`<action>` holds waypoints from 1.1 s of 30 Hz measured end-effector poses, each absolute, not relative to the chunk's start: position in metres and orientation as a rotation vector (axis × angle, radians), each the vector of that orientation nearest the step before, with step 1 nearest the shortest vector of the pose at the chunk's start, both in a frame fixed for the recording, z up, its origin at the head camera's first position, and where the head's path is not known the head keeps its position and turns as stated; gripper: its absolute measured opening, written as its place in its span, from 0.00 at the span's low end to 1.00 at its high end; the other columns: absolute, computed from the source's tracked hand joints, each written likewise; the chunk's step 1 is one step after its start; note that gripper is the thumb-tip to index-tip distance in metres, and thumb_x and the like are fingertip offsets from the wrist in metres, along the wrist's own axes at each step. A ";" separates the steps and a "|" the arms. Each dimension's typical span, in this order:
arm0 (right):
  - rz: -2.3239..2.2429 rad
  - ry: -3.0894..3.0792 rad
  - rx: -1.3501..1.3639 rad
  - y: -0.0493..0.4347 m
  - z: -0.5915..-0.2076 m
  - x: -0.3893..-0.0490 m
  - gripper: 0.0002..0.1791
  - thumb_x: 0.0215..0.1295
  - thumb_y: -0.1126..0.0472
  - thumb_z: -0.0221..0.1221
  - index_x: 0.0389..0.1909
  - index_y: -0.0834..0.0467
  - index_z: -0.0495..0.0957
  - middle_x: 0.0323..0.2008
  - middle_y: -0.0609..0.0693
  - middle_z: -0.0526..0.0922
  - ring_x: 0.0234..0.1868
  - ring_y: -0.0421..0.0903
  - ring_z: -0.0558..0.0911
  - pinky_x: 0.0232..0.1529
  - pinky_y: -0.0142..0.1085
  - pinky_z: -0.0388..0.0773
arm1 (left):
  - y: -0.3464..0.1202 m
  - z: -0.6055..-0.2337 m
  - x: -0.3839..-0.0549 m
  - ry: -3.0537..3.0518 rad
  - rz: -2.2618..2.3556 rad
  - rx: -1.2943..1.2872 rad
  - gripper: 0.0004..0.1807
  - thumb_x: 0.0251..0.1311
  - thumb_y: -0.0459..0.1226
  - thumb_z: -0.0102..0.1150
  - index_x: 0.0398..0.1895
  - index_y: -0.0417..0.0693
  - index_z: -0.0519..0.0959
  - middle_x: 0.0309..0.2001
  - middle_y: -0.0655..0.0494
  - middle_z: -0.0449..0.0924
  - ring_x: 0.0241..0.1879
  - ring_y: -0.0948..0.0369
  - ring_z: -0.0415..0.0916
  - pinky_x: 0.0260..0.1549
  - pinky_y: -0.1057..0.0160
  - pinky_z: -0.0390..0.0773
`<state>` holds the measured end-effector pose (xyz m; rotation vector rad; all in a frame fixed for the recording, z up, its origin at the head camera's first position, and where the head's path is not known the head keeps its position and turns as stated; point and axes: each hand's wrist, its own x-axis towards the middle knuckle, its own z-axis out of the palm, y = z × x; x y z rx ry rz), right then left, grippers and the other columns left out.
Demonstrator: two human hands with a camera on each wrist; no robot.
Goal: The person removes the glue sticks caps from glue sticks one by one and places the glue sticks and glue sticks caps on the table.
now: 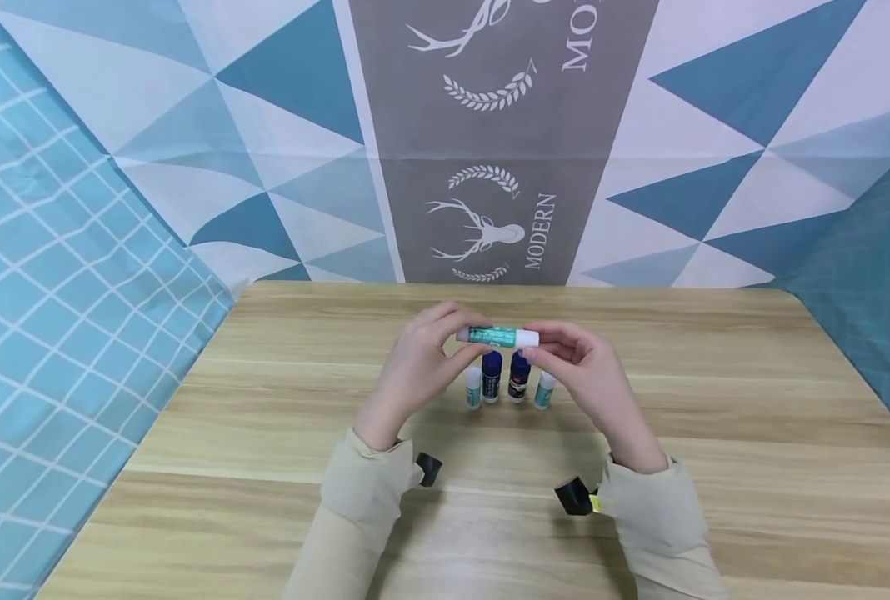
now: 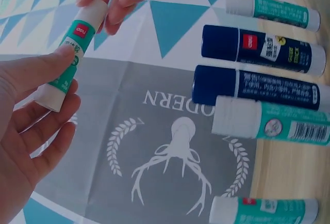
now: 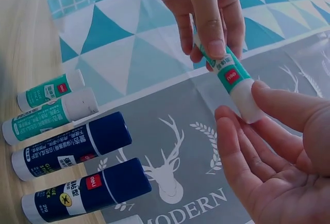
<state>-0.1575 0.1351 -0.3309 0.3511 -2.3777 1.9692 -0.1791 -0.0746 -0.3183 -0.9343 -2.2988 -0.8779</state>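
A green-and-white glue stick (image 1: 496, 337) lies sideways in the air between both hands, above the table. My left hand (image 1: 424, 354) pinches its base end; in the left wrist view the thumb presses across the green label of this glue stick (image 2: 81, 29). At the other end my right hand (image 1: 591, 367) holds the white cap (image 3: 245, 102) between thumb and fingers. The cap is on. Just below and behind the hands, two dark blue glue sticks (image 1: 492, 379) stand upright, flanked by smaller green-and-white glue sticks (image 1: 473, 390).
Another green-and-white glue stick (image 2: 265, 211) stands apart at the lower edge of the left wrist view. Black camera mounts (image 1: 574, 497) stick out from both sleeves over the wooden table (image 1: 250, 417). A patterned cloth (image 1: 482, 125) hangs behind the table's far edge.
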 end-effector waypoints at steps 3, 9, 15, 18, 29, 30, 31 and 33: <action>1.968 -2.374 0.342 0.136 -0.330 -0.157 0.20 0.57 0.58 0.61 0.49 0.61 0.76 0.36 0.40 0.81 0.37 0.38 0.81 0.39 0.28 0.77 | -0.070 -0.320 -0.180 -2.259 -0.855 -0.959 0.13 0.46 0.36 0.68 0.38 0.47 0.81 0.36 0.57 0.79 0.37 0.63 0.75 0.36 0.68 0.73; 1.952 -2.359 0.313 0.134 -0.332 -0.157 0.18 0.57 0.58 0.61 0.47 0.62 0.77 0.36 0.44 0.82 0.35 0.38 0.81 0.38 0.30 0.78 | -0.066 -0.329 -0.180 -2.249 -0.851 -0.949 0.14 0.46 0.35 0.68 0.39 0.46 0.80 0.37 0.57 0.79 0.37 0.63 0.75 0.39 0.67 0.73; 1.954 -2.362 0.325 0.129 -0.333 -0.158 0.17 0.57 0.60 0.61 0.47 0.61 0.77 0.39 0.53 0.82 0.36 0.39 0.81 0.40 0.30 0.77 | -0.065 -0.333 -0.181 -2.246 -0.793 -0.955 0.15 0.47 0.39 0.67 0.39 0.48 0.80 0.37 0.59 0.79 0.35 0.65 0.73 0.38 0.66 0.71; 1.935 -2.371 0.313 0.129 -0.334 -0.158 0.17 0.57 0.58 0.61 0.47 0.60 0.77 0.40 0.54 0.82 0.37 0.39 0.81 0.40 0.29 0.77 | -0.064 -0.333 -0.182 -2.243 -0.771 -0.965 0.14 0.47 0.39 0.67 0.39 0.48 0.80 0.36 0.60 0.79 0.35 0.65 0.73 0.38 0.66 0.71; 1.895 -2.422 0.312 0.135 -0.333 -0.158 0.19 0.56 0.56 0.62 0.48 0.59 0.77 0.41 0.55 0.81 0.37 0.39 0.81 0.40 0.29 0.77 | -0.062 -0.329 -0.178 -2.225 -0.751 -0.972 0.14 0.46 0.38 0.68 0.38 0.48 0.80 0.36 0.59 0.80 0.37 0.64 0.74 0.37 0.66 0.71; 1.890 -2.425 0.314 0.135 -0.333 -0.158 0.19 0.56 0.56 0.62 0.48 0.59 0.77 0.41 0.54 0.81 0.37 0.39 0.81 0.40 0.29 0.77 | -0.062 -0.329 -0.178 -2.224 -0.747 -0.973 0.14 0.46 0.38 0.68 0.38 0.48 0.80 0.36 0.59 0.80 0.37 0.64 0.74 0.38 0.66 0.71; 1.882 -2.429 0.315 0.135 -0.333 -0.158 0.19 0.56 0.56 0.62 0.47 0.59 0.77 0.41 0.54 0.81 0.36 0.39 0.81 0.39 0.29 0.77 | -0.062 -0.329 -0.178 -2.223 -0.745 -0.972 0.14 0.46 0.38 0.68 0.38 0.48 0.80 0.36 0.59 0.80 0.37 0.64 0.74 0.38 0.66 0.71; 1.863 -2.439 0.314 0.136 -0.331 -0.158 0.18 0.56 0.56 0.62 0.47 0.59 0.78 0.40 0.54 0.81 0.36 0.40 0.81 0.38 0.29 0.77 | -0.062 -0.328 -0.178 -2.221 -0.741 -0.971 0.14 0.46 0.39 0.68 0.38 0.48 0.80 0.36 0.59 0.80 0.37 0.64 0.74 0.39 0.65 0.71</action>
